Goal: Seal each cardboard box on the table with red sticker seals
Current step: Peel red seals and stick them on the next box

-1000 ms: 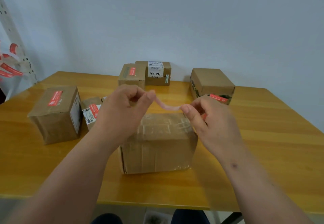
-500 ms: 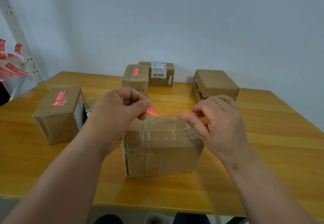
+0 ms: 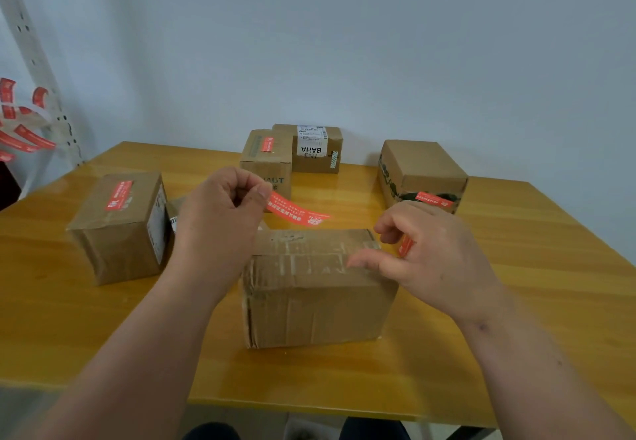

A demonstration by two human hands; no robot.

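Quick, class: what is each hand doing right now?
Left hand: pinching one end of a red sticker.
Right hand: fingers curled round something red, likely another sticker.

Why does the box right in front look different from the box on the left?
The front box has no red sticker on top; the left box already wears one. The front box's top shows old tape marks; the left box's top looks cleaner. The front box looks wider; the left one looks narrower. Both are brown cardboard, closed, on the table.
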